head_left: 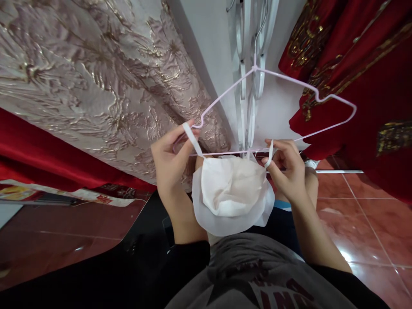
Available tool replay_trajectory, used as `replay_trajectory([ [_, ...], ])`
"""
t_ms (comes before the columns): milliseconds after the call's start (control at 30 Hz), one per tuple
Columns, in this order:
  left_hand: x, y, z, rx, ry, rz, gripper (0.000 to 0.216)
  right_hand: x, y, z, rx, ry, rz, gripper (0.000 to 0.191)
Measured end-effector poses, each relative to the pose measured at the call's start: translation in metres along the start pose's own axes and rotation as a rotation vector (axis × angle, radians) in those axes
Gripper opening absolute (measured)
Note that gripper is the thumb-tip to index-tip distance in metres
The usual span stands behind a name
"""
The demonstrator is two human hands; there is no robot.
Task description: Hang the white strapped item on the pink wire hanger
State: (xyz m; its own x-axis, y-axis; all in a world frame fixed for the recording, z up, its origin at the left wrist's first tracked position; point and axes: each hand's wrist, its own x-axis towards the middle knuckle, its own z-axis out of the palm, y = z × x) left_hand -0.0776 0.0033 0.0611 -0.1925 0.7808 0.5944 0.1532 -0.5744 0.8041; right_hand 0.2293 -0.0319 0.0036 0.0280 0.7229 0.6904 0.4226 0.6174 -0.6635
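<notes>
A pale pink hanger (283, 78) hangs by its hook from the rack, its bottom bar level with my hands. Below that bar is a white garment (234, 185) with thin straps and a sheer outer layer; its exact kind does not show. My left hand (175, 152) pinches the left strap (193, 139) at the hanger's left shoulder, close by the notch. Between thumb and fingertips, my right hand (286, 165) has the right strap (271, 153), drawn into a small loop near the bottom bar. The hanger's right end sticks out past my right hand.
A pink-gold embossed cloth (122, 86) hangs at the left, with red fabric (38, 150) under it. Red cloth with gold sequins (344, 86) hangs at the right. White metal rack bars (242, 77) stand against the wall. Red tiles (363, 214) cover the floor.
</notes>
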Motion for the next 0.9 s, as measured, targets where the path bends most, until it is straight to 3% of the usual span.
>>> replay_trajectory([
  [100, 0.019, 0.014, 0.012, 0.061, -0.157, 0.028, 0.02, -0.001, 0.002, 0.0, -0.002, 0.005, -0.001, 0.035],
  [167, 0.027, 0.017, 0.014, 0.091, -0.249, -0.016, 0.031, -0.001, 0.003, -0.001, -0.002, 0.009, -0.017, 0.036],
  [233, 0.03, 0.014, 0.014, 0.089, -0.264, -0.067, 0.04, -0.002, 0.003, -0.003, -0.013, 0.009, -0.039, 0.036],
  [333, 0.019, -0.004, 0.015, -0.049, -0.068, -0.175, 0.041, -0.003, 0.001, -0.004, -0.045, 0.007, -0.066, 0.037],
  [400, 0.002, -0.02, 0.021, -0.213, 0.131, -0.274, 0.034, -0.004, -0.001, -0.003, -0.058, 0.014, -0.07, 0.037],
  [467, -0.019, -0.033, 0.032, -0.373, 0.254, -0.375, 0.032, -0.004, -0.002, 0.0, -0.057, 0.021, -0.065, 0.037],
  [567, -0.047, -0.043, 0.054, -0.517, 0.245, -0.467, 0.045, -0.006, -0.003, 0.005, -0.053, 0.022, -0.038, 0.038],
  [667, -0.061, -0.04, 0.069, -0.502, 0.241, -0.435, 0.052, -0.014, 0.001, 0.005, -0.021, 0.035, 0.048, 0.046],
  [767, -0.061, -0.034, 0.07, -0.459, 0.273, -0.387, 0.052, -0.024, 0.02, -0.009, 0.028, 0.241, 0.069, 0.057],
  [867, -0.055, -0.031, 0.062, -0.422, 0.322, -0.343, 0.052, -0.025, 0.054, -0.039, -0.002, 0.572, -0.037, 0.069],
  [900, -0.053, -0.03, 0.06, -0.412, 0.331, -0.329, 0.053, -0.021, 0.065, -0.05, -0.008, 0.622, -0.066, 0.074],
])
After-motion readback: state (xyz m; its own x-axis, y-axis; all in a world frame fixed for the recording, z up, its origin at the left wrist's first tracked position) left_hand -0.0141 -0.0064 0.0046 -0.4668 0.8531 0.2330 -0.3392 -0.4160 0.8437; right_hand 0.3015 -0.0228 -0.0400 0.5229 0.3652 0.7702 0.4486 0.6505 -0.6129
